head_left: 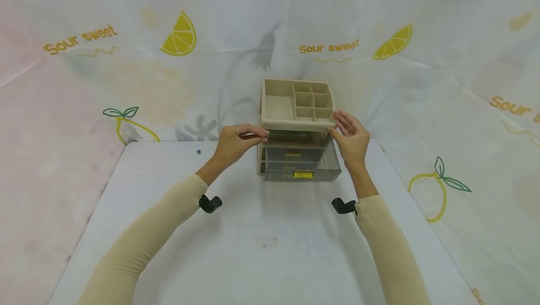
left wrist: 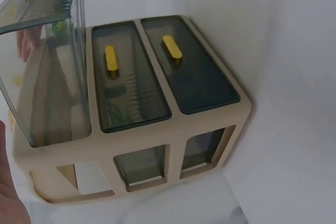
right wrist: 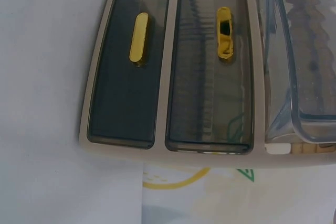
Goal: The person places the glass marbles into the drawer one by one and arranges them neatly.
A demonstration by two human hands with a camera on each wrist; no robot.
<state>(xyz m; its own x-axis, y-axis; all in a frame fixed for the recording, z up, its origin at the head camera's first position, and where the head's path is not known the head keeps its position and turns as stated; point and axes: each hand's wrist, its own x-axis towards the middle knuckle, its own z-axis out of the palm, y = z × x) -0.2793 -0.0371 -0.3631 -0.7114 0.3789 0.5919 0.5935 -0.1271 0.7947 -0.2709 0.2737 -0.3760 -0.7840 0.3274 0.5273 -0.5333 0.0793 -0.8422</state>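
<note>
A beige desktop organizer (head_left: 282, 123) stands at the back of the table, with a divided tray on top. Its smoky, see-through top drawer (head_left: 278, 174) is pulled out toward me and bears a gold handle (head_left: 303, 174). Two lower drawers, seen in both wrist views, sit closed. My left hand (head_left: 236, 143) reaches in from the left, fingers nearly straight, tips right at the drawer's upper left edge. On the other side my right hand (head_left: 353, 141) has its fingers spread, thumb and fingertips at the organizer's front right corner. Neither hand has its fingers curled round anything.
A small blue bead (head_left: 198, 152) lies on the white table (head_left: 270, 249) left of the organizer. Close behind the organizer hangs a lemon-printed cloth (head_left: 236, 28). Black wrist mounts (head_left: 210, 204) stick out inward from both sleeves.
</note>
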